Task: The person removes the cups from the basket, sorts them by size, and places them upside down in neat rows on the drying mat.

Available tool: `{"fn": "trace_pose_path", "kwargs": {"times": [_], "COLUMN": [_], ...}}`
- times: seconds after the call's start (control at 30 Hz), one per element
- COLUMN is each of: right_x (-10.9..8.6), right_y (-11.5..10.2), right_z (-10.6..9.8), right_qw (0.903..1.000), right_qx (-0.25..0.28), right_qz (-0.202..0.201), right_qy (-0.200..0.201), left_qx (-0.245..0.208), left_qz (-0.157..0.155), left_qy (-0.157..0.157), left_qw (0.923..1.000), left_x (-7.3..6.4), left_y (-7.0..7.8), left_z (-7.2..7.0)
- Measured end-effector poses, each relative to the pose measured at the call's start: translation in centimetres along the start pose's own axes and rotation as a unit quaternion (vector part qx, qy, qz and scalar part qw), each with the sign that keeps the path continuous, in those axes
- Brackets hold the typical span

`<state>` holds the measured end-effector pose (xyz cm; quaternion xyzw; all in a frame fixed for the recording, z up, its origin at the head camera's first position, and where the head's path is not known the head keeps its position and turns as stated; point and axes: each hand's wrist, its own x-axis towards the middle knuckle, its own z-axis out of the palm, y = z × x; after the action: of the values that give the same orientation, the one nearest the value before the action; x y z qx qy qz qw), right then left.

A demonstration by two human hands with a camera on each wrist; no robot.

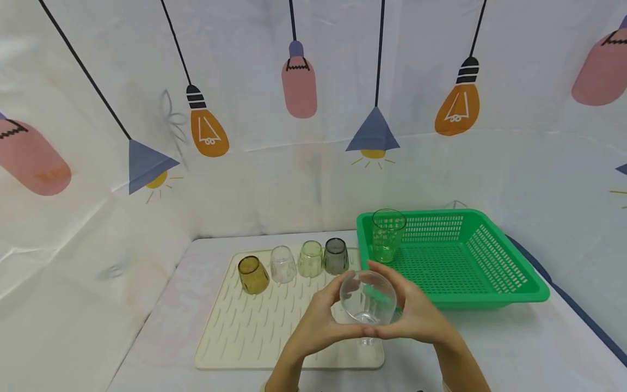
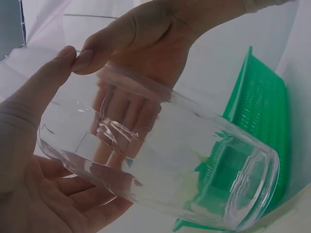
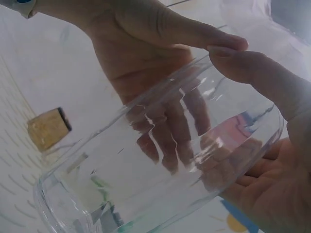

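Observation:
A large clear glass (image 1: 368, 302) is held up between both hands, its wide round mouth facing the head camera and its base pointing away. My left hand (image 1: 315, 324) curves round its left side, and my right hand (image 1: 416, 313) wraps the right side. Both thumbs meet at the near side by the rim, while the fingers spread along the wall, as the left wrist view shows through the clear glass (image 2: 184, 150). The glass overlaps the right edge of a cream ribbed drying mat (image 1: 279, 332) in the head view.
Along the mat's back stand an amber glass (image 1: 253, 276), a small clear glass (image 1: 282, 265), a pale yellow-green glass (image 1: 311, 260) and a grey glass (image 1: 336, 257). A green basket (image 1: 490, 296) to the right holds a tall clear glass (image 1: 388, 234). A printed curtain (image 1: 294, 179) hangs behind.

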<state>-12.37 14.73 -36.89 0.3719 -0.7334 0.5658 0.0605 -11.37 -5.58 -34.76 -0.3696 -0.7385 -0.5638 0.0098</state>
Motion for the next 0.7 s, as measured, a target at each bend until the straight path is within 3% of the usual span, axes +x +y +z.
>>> {"fn": "trace_pose_path", "kwargs": {"times": [0.2, 0.43, 0.7], "right_x": [-0.1, -0.1, -0.1], "right_y": [-0.1, -0.4, -0.1], "right_z": [0.4, 0.9, 1.3], "right_qw": [0.9991, 0.997, 0.9969], "right_qx": [-0.029, -0.068, -0.067], "right_qz": [0.031, 0.034, 0.033], "right_qy": [0.006, 0.014, 0.024], "left_qx": [-0.001, 0.024, 0.053], "left_qz": [-0.018, -0.022, 0.023], "left_qy": [-0.004, -0.013, 0.009], "left_qw": [0.9998, 0.9994, 0.9983], "left_x": [0.0, 0.2, 0.4], "left_y": [0.1, -2.3, -3.2], "left_z": [0.0, -0.1, -0.2]}}
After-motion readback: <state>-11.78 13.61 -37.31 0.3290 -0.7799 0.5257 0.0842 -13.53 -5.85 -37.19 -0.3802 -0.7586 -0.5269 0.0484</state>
